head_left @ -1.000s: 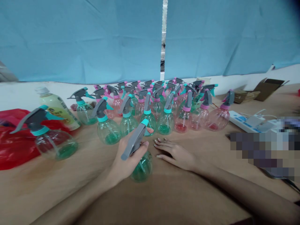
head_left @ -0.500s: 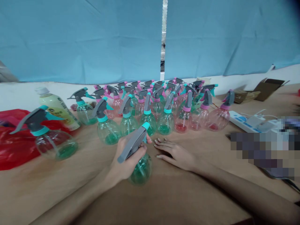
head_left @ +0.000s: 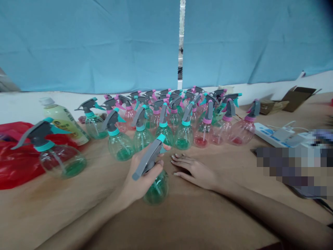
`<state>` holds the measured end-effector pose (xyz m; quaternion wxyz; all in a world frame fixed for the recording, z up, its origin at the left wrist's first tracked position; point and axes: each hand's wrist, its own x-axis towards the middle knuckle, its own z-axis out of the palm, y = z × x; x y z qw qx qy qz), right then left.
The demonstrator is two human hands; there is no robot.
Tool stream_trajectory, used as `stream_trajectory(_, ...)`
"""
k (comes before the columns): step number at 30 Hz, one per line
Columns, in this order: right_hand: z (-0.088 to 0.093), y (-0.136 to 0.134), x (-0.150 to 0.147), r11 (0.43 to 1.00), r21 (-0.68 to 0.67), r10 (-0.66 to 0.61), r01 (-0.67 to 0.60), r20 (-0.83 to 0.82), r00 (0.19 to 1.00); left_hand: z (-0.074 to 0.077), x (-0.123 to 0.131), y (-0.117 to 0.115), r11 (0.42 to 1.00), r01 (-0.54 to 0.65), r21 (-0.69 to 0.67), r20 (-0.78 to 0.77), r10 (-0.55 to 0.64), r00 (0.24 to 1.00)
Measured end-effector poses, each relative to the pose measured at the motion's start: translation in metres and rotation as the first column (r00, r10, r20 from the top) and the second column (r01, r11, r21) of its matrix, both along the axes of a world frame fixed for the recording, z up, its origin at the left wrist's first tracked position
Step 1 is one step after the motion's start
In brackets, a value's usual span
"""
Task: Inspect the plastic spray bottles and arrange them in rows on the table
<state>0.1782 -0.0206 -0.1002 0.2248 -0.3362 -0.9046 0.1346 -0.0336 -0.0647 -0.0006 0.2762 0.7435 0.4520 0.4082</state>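
My left hand (head_left: pixel 143 173) is wrapped round the neck of a clear green spray bottle (head_left: pixel 157 191), whose grey and teal trigger head tilts up to the right above my fingers. Part of the neck is hidden by the hand. To the right, my right hand (head_left: pixel 195 170) rests palm down on the wooden table (head_left: pixel 187 218), fingers stretched out and holding nothing. Just beyond both hands stand green spray bottles (head_left: pixel 184 137) with teal collars and pink spray bottles (head_left: pixel 202 135) with pink collars, several rows deep.
One more green spray bottle (head_left: pixel 62 161) stands at the left beside a red plastic bag (head_left: pixel 20 163). Behind it is a pale yellow bottle (head_left: pixel 69 121) with a white cap. On the right lie a white power strip (head_left: pixel 270 133) and an open cardboard box (head_left: pixel 298 99). A blue cloth (head_left: pixel 104 45) hangs behind.
The trigger head of the held spray bottle has shifted very slightly left and up. My right hand and the standing bottles look the same.
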Motion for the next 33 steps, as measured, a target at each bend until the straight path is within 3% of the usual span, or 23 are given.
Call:
stream_trajectory(18, -0.0021, 0.0005, -0.0003, 1.000, 0.013, -0.003, 0.003, -0.025, 1.000, -0.0034, -0.0013, 0.0015, 0.999, 0.021, 0.047, -0.025, -0.020, 0.999)
stream_trajectory(33, -0.0019, 0.0009, -0.0005, 1.000, 0.020, -0.002, 0.003, -0.006, 1.000, -0.0013, 0.0000, 0.0000, 1.000, -0.004, -0.001, -0.037, 0.004, 0.999)
